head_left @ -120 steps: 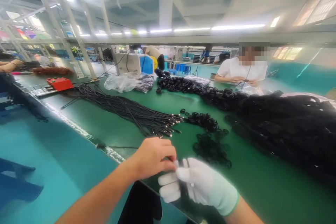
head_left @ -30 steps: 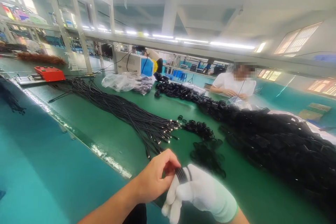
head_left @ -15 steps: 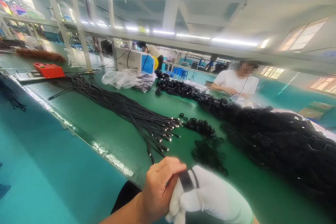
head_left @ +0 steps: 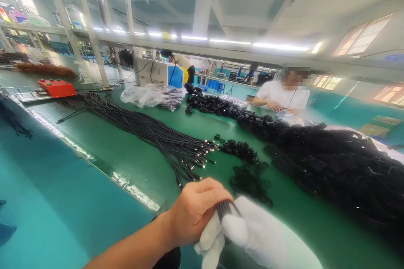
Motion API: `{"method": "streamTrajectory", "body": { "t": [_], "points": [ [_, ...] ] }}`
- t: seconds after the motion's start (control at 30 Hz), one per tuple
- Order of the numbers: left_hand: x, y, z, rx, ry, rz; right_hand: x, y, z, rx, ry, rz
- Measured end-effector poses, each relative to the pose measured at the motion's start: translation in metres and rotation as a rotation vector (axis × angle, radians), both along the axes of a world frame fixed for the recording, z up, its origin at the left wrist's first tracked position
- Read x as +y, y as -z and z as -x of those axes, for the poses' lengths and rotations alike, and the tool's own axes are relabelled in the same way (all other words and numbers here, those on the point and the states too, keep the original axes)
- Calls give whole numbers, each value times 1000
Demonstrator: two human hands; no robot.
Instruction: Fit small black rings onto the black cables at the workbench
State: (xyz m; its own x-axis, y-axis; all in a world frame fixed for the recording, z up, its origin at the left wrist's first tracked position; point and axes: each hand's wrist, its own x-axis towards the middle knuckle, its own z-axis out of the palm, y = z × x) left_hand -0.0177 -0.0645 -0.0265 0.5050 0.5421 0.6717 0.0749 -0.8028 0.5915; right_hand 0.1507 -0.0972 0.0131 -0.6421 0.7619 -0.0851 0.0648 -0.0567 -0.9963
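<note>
Hands pressed closer than a second ago: bare left hand (head_left: 194, 212) and gloved right hand (head_left: 252, 231), fingers clamped on black cable bundle (head_left: 224, 208) above green tabletop (head_left: 142, 164).

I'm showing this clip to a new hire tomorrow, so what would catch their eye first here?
Nearest the camera, the bare left hand and white-gloved right hand together grip a coiled black cable bundle. To the right a huge heap of coiled black cables covers the green table, with a long sheaf of straight cables running off to the left. Across the table sits a person in a white shirt.
</note>
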Motion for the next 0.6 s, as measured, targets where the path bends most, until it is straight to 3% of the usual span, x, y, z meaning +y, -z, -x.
{"method": "streamTrajectory", "body": {
  "t": [0.13,0.3,0.47,0.6],
  "points": [
    [1,-7,2,47,3,48,-6,-6,-21,-29,186,-41],
    [8,-8,1,124,-42,135,-2,8,-28,-54,398,-98],
    [12,-8,-3,137,-40,202,15,20,-10,-60,188,-20],
    [15,-11,-7,191,-105,229,29,29,-5,49,161,71]
  ]
}}
